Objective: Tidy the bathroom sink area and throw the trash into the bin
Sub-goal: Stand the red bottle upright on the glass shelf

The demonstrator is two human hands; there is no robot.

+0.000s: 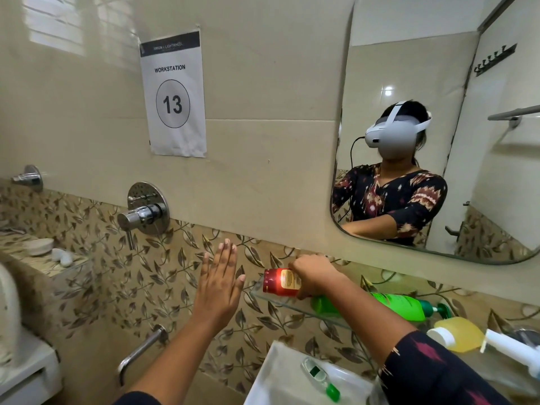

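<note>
Single wide-angle view from head height, facing forward and slightly down toward the tiled wall (263, 83) behind the sink (280, 375). Close to the wall, with both forearms reaching in from the bottom edge. Strong bending of straight lines toward the edges. Tilted a little, so the glass shelf (280, 301) slopes down to the right. Mirror (409, 68) at upper right, giving back the headset (391, 135) carrying the camera.

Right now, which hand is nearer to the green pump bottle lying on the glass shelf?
Right. The right hand grips the red bottle just beside the green pump bottle at its base end; the left hand hangs open farther left, off the glass shelf.
</note>
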